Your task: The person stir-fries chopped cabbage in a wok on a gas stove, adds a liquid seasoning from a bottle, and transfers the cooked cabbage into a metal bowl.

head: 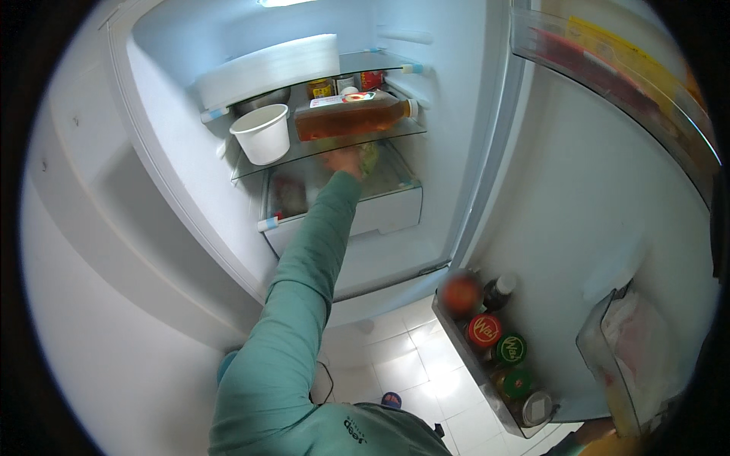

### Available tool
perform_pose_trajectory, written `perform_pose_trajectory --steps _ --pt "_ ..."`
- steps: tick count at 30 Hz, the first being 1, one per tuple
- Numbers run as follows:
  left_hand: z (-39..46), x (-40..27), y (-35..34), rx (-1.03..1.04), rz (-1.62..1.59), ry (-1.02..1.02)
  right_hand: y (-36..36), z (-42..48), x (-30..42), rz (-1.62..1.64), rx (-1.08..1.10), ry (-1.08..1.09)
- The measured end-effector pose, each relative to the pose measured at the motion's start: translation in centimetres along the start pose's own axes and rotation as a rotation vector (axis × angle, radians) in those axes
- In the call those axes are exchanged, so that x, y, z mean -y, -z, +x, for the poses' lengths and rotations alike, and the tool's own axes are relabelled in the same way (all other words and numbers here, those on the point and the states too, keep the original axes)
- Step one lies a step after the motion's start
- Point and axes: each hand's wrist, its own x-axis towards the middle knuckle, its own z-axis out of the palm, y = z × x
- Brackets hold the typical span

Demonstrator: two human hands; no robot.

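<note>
My left hand (pixel 344 160) reaches into an open refrigerator, below the middle glass shelf (pixel 319 149) and above the lower one. It is blurred and partly seen through the glass. A green leafy vegetable (pixel 369 158) lies against its right side; whether my fingers grip it is unclear. On the middle shelf, above my hand, a plastic bottle of amber liquid (pixel 348 118) rests on its side, beside a white tub (pixel 262 137). My right hand (pixel 596 431) is at the bottom right by the lower part of the refrigerator door, its fingers mostly hidden.
A white foam-like box (pixel 274 65) occupies the top shelf; jars and a metal bowl (pixel 262 101) stand beneath it. A drawer (pixel 376 211) sits below my left forearm. The open door's bins hold several jars (pixel 485 330), a dark bottle (pixel 499 292) and packages (pixel 633 342).
</note>
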Motion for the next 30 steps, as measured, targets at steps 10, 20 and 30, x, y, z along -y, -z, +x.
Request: perform_pose_trajectory --steps 10,20,30 --pt "3.0 2.7 -2.0 0.788 -0.044 0.075 -0.6 -0.3 -0.6 0.045 0.015 -0.015" --pt "-16.8 0.7 12.6 0.799 0.032 -0.585 1.6 0.0 0.8 0.102 -0.005 0.025" --pt "-19.8 -3.8 22.9 0.408 0.276 -1.183 2.3 -1.6 4.6 0.195 0.043 0.012"
